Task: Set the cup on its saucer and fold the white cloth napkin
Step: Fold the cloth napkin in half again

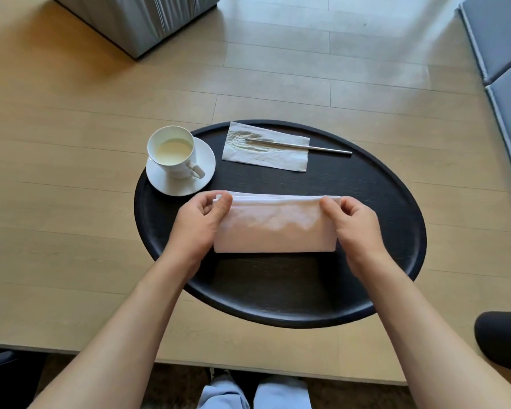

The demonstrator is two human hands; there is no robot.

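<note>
A white cup with pale liquid stands upright on its white saucer at the back left of a round black table. The white cloth napkin lies folded into a long rectangle in the middle of the table. My left hand pinches the napkin's far left corner between thumb and fingers. My right hand pinches its far right corner the same way. Both hands hold the stacked far edges together.
A grey paper napkin with a metal utensil handle sticking out lies at the table's back. A grey upholstered block stands on the wooden floor at far left; blue-grey cushions at far right. My knees show below.
</note>
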